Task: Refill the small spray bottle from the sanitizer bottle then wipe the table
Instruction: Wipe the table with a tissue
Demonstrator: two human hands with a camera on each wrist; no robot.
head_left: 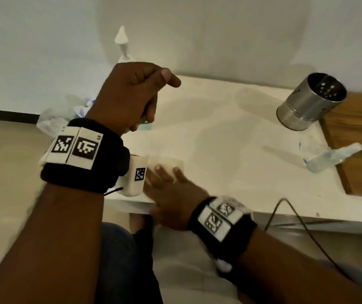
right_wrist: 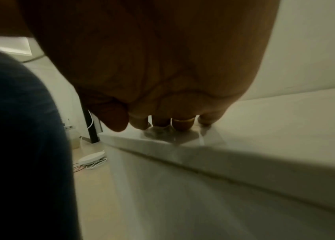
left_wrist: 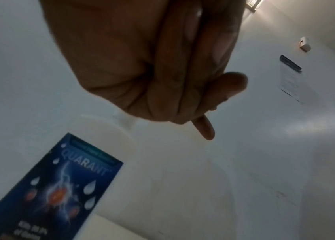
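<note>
While the right hand [head_left: 171,202] lies flat at the near edge of the table [head_left: 230,137], fingers straight and pressing a pale wipe or tissue [head_left: 167,163] onto the top, wiping looks to be the step in hand. Left hand [head_left: 132,95] raised above the table's left part, fingers loosely curled; whether it holds anything I cannot tell. Just past it stands the sanitizer bottle [left_wrist: 45,191], blue label, its white pump top [head_left: 122,40] showing over the knuckles in the head view.

Small spray bottle [head_left: 333,157] lies on its side at the far right, against the wooden board [head_left: 359,137], clear liquid inside, well apart from both hands. Judged: refill done, bottle set aside. Faint wet streaks on the top; most of the surface probably left to wipe. Steel perforated cup [head_left: 311,102] stands behind it.
</note>
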